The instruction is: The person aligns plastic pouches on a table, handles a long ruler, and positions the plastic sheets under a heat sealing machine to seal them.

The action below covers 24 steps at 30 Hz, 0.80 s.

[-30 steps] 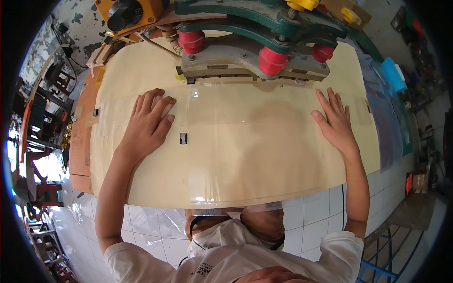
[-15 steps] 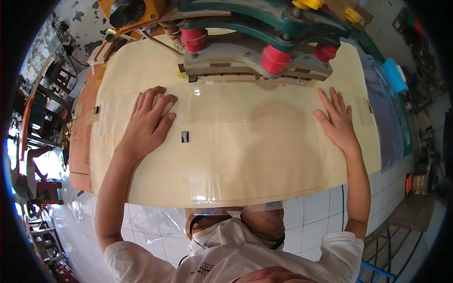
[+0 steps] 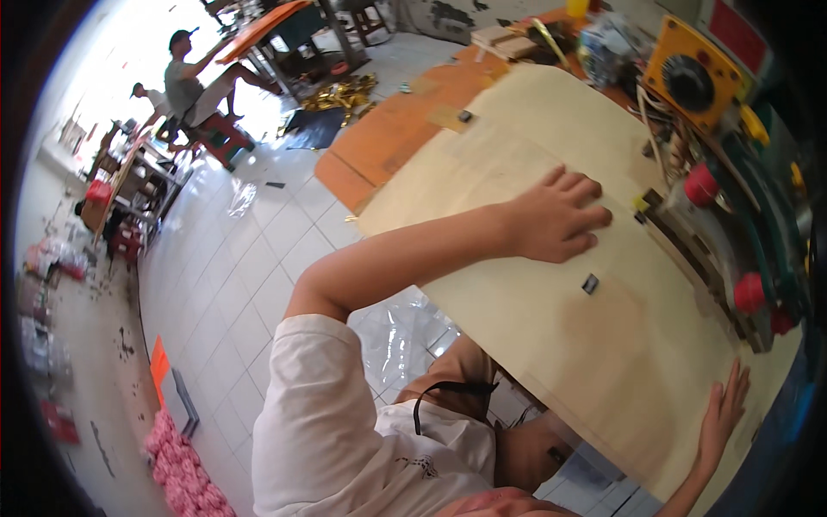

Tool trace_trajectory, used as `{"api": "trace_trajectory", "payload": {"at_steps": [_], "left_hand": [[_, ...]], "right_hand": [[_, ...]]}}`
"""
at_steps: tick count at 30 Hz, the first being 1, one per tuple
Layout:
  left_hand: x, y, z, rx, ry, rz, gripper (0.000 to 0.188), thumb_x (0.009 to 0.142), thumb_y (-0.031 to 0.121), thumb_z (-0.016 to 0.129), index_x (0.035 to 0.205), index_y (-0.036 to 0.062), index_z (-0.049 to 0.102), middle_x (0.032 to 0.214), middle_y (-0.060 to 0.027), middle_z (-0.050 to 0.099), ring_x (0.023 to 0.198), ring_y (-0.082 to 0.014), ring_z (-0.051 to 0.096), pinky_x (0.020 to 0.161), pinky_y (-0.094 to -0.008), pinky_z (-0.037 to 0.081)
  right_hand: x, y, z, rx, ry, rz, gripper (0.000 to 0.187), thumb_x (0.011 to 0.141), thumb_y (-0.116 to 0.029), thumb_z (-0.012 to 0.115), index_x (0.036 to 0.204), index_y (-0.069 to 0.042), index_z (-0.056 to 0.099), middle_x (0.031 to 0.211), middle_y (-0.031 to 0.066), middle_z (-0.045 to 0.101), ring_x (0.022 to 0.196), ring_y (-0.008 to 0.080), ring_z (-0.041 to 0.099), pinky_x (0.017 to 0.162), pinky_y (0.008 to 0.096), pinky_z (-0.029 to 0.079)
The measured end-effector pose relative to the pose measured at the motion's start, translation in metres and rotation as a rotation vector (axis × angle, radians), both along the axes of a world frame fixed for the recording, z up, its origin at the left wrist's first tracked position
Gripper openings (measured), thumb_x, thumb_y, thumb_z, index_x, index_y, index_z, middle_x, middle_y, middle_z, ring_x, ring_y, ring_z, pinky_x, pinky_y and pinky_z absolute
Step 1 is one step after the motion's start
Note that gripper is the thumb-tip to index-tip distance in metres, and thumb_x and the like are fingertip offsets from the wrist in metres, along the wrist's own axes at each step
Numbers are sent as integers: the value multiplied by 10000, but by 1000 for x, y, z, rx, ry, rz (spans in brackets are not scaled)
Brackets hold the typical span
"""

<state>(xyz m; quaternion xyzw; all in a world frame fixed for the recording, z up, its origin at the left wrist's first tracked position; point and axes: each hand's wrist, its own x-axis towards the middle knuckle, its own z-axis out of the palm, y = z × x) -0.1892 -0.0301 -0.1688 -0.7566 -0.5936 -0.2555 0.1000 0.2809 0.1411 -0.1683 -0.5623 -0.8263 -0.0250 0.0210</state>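
White floor tiles (image 3: 250, 276) stretch away to the left of an orange-brown worktop (image 3: 346, 171), on which lies a large cream sheet (image 3: 508, 297). On the sheet, the left hand (image 3: 553, 215) rests palm down, its fingers (image 3: 596, 217) a little bent and slightly spread, holding nothing. The right hand (image 3: 720, 419) lies flat near the sheet's right end, fingers straight and close together, thumb apart, also gripping nothing.

Between the hands, nearer the left one, sits a small black piece (image 3: 590, 283). Past the fingers, a long bar (image 3: 694, 261) stands along the sheet's far side, beneath red knobs (image 3: 702, 184) and a dark green arm (image 3: 758, 222). Beyond it is a yellow box (image 3: 680, 43) with a black dial (image 3: 687, 84).

Clear plastic (image 3: 392, 340) lies below the left forearm. Farther off, gold foil (image 3: 343, 96) lies near a person (image 3: 191, 86) seated on a red stool (image 3: 222, 140).
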Motion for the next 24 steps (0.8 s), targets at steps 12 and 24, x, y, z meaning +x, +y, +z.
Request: {"api": "trace_trajectory", "payload": {"at_steps": [12,24], "left_hand": [[3,13,-10,54,-56,-9,284,871,299,583,1103,136,605,1154,-143,500,1131,-327,467,1000,-496,330],[2,13,-10,48,-59,0,280,865,308,587,1086,138,610,1161,-146,502,1151,-329,464,1006,-523,325]], "right_hand": [[27,36,-13,2,22,51,693,964,-655,263,1548,-283,230,1615,135,152,1488,365,108,1104,681,73],[24,38,-12,12,8,57,674,976,-637,243,1548,-279,231,1617,129,145,1484,383,114,1091,693,87]]}}
